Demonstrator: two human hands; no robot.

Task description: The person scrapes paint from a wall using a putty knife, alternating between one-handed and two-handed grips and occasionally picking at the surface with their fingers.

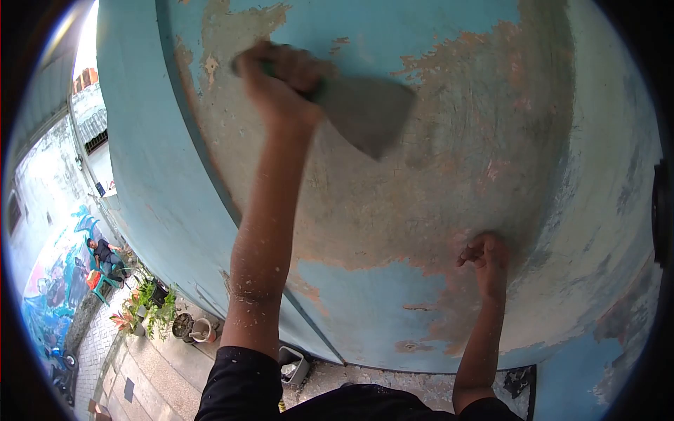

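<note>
My left hand (281, 81) is raised high in front of the wall, its fingers wrapped around the dark green handle of a scraper (372, 109). The scraper's wide grey blade points right and is a little blurred by motion. Behind it, blue paint (393, 35) has come off the wall in ragged patches, leaving bare grey-brown plaster (393, 203). Lower and to the right, my right hand (486, 254) is at the wall with its fingers bent and apart, holding nothing. Pale flecks dot my left forearm.
A grey bin (295, 366) stands on the floor at the wall's foot. To the left are potted plants (154, 298) and a white pot (203, 330) along a paved path. Farther off, a person (107, 254) sits near a painted mural (56, 281).
</note>
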